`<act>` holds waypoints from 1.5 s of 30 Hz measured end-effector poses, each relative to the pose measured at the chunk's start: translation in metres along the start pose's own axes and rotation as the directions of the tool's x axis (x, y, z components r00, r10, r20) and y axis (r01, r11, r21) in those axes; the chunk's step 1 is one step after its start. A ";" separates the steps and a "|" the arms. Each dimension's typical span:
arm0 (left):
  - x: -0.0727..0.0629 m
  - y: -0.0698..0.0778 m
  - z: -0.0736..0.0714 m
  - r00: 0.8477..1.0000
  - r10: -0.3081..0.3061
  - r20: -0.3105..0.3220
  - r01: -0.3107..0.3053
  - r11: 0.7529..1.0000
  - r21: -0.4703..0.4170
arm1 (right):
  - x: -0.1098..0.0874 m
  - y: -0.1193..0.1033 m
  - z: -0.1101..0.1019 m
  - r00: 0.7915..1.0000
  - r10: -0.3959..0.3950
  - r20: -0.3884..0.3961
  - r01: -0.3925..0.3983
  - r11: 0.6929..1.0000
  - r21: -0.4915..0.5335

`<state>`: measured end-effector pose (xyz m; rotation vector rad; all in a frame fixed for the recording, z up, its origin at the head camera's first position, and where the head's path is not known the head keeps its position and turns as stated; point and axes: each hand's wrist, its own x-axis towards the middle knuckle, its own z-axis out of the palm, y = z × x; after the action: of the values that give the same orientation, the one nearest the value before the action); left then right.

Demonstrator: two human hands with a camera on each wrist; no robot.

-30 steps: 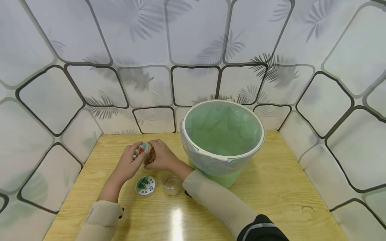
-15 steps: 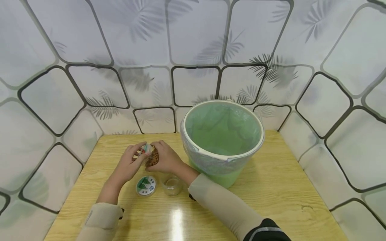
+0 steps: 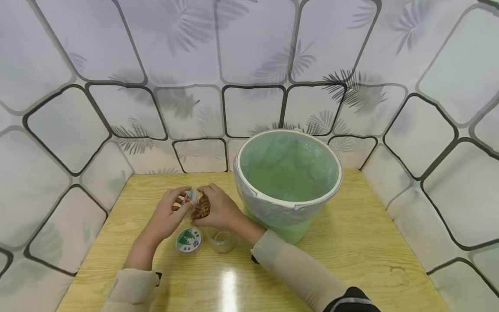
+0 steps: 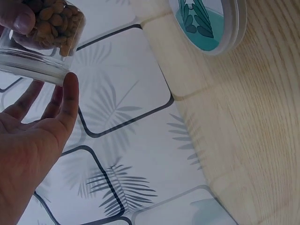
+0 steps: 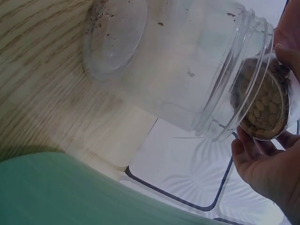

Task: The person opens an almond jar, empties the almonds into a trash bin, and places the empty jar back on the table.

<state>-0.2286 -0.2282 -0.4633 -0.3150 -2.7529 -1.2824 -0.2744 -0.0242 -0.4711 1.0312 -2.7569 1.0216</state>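
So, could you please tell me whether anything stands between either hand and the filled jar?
Nothing visible does: the right hand grips the filled jar directly, and the left hand holds its lid end. The open clear jar and leaf-printed lid sit on the table, nearer the camera.

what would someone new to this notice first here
Most likely the big green bucket, lined with a see-through bag, right of centre on the table in the head view. Next, the jar of brown nut-like pieces, held tilted between the left hand and right hand. Nearer the person, a green-and-white lid and an open clear jar sit side by side.
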 end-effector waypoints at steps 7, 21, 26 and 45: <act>-0.005 0.005 0.001 1.000 -0.008 0.019 0.009 1.000 -0.027 | -0.009 0.001 -0.003 1.000 -0.027 -0.012 0.026 0.999 -0.033; -0.009 0.013 0.006 1.000 -0.001 0.012 0.001 0.999 -0.033 | -0.016 -0.002 -0.008 0.997 -0.080 -0.007 0.078 0.989 -0.125; -0.008 0.012 0.006 1.000 -0.005 0.013 0.005 0.999 -0.043 | -0.016 -0.004 -0.011 0.997 -0.074 0.005 0.074 0.986 -0.146; -0.008 0.013 0.009 1.000 -0.002 0.028 0.004 0.998 -0.064 | -0.024 -0.008 -0.013 0.998 -0.038 -0.048 0.030 0.988 -0.150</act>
<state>-0.2175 -0.2146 -0.4608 -0.3367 -2.7402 -1.3796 -0.2534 -0.0074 -0.4620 1.0129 -2.7165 0.8111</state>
